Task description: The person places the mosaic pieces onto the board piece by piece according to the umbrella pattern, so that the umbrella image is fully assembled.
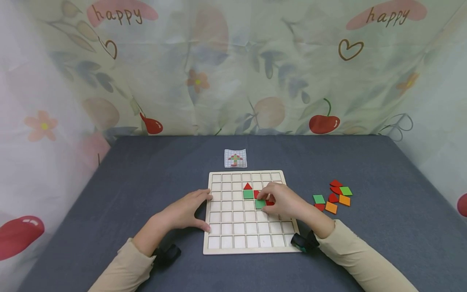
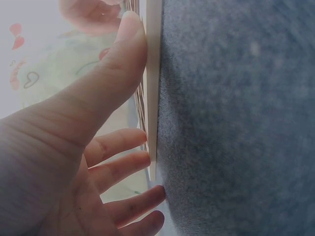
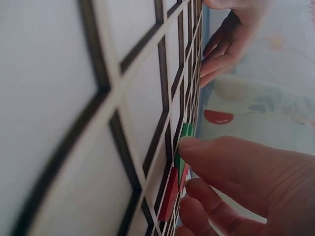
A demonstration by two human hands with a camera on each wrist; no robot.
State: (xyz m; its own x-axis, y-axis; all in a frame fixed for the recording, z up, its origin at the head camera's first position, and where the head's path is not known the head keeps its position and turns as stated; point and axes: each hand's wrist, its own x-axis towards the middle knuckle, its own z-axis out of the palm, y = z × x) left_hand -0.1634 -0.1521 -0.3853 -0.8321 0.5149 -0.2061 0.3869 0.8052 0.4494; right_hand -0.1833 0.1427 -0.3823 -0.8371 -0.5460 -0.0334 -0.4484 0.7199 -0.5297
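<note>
A pale wooden grid board (image 1: 233,250) lies on the table. Thumb and fingers of my right hand (image 1: 282,200) pinch a green square tile (image 1: 260,204) over the board's middle; in the right wrist view the thumb tip presses the edge of this green tile (image 3: 183,147). Beside it is a red tile (image 1: 270,202), also seen as a red piece (image 3: 169,196) in the right wrist view. Up and to the left sit another green square (image 1: 248,194) and a red triangle (image 1: 247,186). My left hand (image 1: 186,211) rests with spread, relaxed fingers along the board's left rim.
A small pattern card (image 1: 235,158) lies behind the board. To the right is a loose group of tiles: orange ones (image 1: 331,207), green ones (image 1: 319,199) and red ones (image 1: 336,183). A patterned curtain (image 1: 233,81) hangs behind the dark table (image 1: 164,158).
</note>
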